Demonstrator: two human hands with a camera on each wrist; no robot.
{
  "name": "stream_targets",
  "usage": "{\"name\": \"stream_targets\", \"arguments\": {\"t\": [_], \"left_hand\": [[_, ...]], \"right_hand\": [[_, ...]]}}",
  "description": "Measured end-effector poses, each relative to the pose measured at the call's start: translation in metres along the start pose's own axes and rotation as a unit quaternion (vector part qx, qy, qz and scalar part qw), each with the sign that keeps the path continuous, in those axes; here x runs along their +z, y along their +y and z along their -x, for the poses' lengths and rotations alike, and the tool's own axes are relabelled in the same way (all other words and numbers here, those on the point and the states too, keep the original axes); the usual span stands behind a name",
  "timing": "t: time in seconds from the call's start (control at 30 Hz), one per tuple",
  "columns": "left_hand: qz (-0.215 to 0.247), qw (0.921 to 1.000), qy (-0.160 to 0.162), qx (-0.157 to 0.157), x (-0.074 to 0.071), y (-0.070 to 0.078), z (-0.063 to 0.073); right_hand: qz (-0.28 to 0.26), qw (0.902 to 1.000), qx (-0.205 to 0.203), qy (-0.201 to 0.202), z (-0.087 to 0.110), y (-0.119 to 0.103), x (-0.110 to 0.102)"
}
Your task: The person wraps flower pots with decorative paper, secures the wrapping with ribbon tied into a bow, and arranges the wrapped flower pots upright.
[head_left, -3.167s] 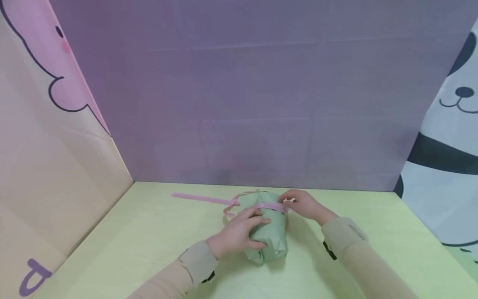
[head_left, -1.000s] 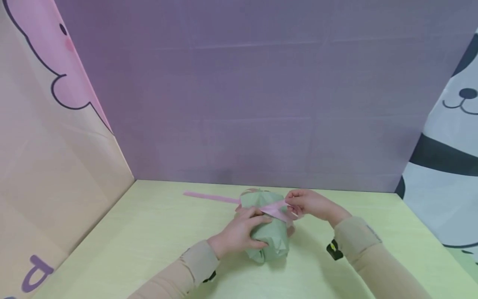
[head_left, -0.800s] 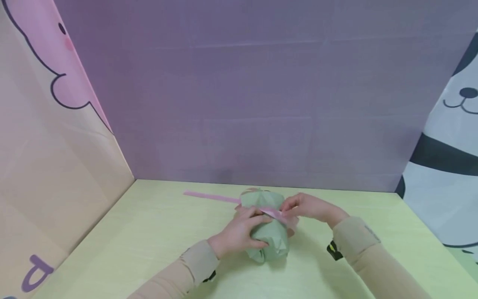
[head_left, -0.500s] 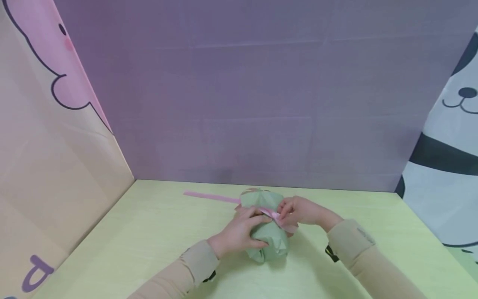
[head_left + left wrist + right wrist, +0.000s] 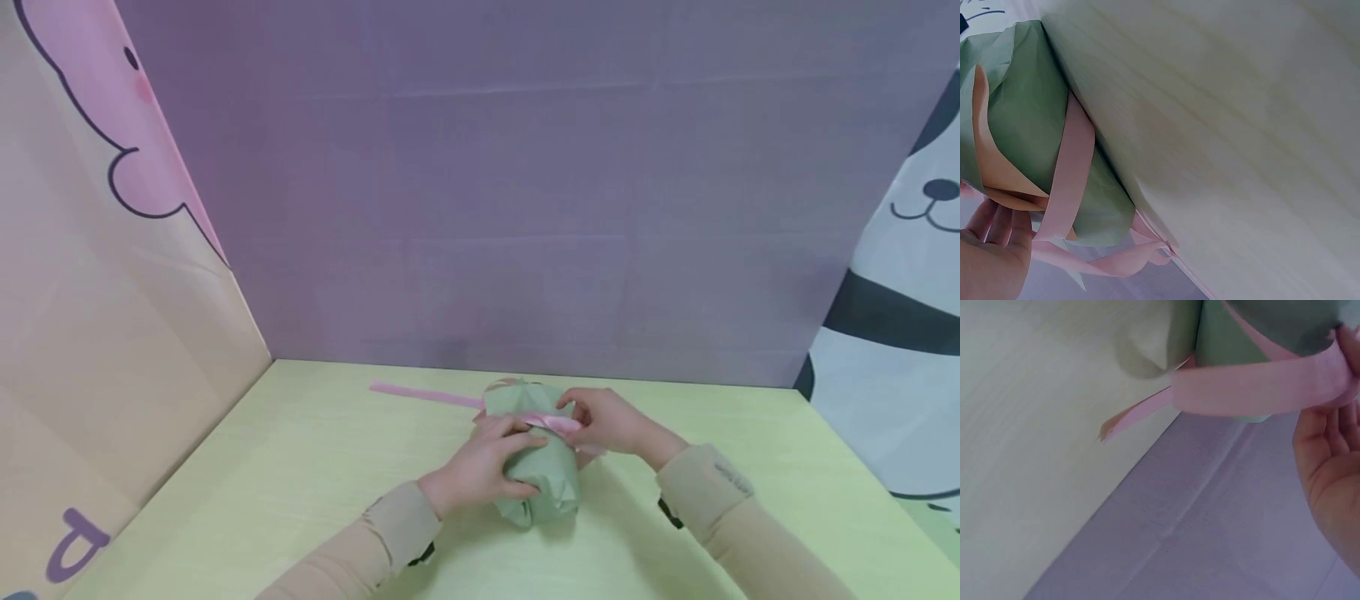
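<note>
A bundle wrapped in green paper (image 5: 551,477) lies on the table, with a pink ribbon (image 5: 553,423) running across its top. My left hand (image 5: 480,463) holds the bundle from the left, thumb toward the near end and fingers over the top by the ribbon. My right hand (image 5: 606,423) is at the bundle's right side and pinches the ribbon. In the right wrist view a broad loop of ribbon (image 5: 1241,389) runs to the right hand's fingers (image 5: 1310,428). Fold edges of the paper, orange inside (image 5: 997,150), show by the left fingers (image 5: 1000,228) in the left wrist view.
A loose ribbon tail (image 5: 423,394) stretches left over the pale yellow-green table (image 5: 315,483). A purple backdrop (image 5: 450,208) stands behind it. Side panels with a pink cartoon figure (image 5: 82,75) and a panda (image 5: 892,400) flank the table.
The right hand has drawn the ribbon up and right, then worked it back down against the bundle's right side. The left hand stays on the bundle; the left ribbon tail has shifted slightly right.
</note>
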State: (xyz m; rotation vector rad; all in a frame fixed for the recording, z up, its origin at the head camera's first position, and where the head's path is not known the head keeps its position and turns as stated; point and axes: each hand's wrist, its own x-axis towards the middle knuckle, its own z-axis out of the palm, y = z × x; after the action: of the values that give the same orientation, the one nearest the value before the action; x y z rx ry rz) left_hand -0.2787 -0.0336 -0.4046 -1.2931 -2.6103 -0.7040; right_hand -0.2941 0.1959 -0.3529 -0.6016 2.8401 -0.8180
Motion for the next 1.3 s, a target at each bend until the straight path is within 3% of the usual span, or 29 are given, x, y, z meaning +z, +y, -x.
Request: {"name": "stream_targets", "arguments": {"t": [0.13,0.23,0.37,0.47,0.57,0.83,1.07,1.3], "left_hand": [[-0.001,0.9999,-0.007,-0.012,-0.001,0.001,0.000],[0.009,0.9997,-0.014,-0.019,-0.001,0.001,0.000],[0.008,0.9999,-0.005,-0.007,0.000,0.000,-0.001],[-0.006,0.9999,0.012,0.011,0.001,0.000,-0.001],[-0.010,0.9998,0.015,0.007,0.000,0.001,0.000],[0.019,0.9982,-0.043,-0.038,-0.010,0.000,0.008],[0.044,0.9937,-0.096,-0.038,-0.019,-0.004,0.010],[0.009,0.9928,-0.116,-0.026,-0.022,-0.008,0.004]], "right_hand": [[0.075,0.9955,0.008,0.058,-0.003,0.001,0.004],[0.101,0.9896,0.015,0.101,-0.004,0.002,0.008],[0.076,0.9881,0.039,0.128,-0.005,0.005,0.012],[0.032,0.9885,0.049,0.139,-0.006,0.010,0.015],[-0.015,0.9881,0.053,0.144,-0.007,0.015,0.016],[-0.077,0.9869,0.055,0.130,-0.004,0.015,0.013],[-0.038,0.9824,0.080,0.165,-0.004,0.012,0.013],[-0.045,0.9789,0.103,0.171,-0.006,0.018,0.013]]}}
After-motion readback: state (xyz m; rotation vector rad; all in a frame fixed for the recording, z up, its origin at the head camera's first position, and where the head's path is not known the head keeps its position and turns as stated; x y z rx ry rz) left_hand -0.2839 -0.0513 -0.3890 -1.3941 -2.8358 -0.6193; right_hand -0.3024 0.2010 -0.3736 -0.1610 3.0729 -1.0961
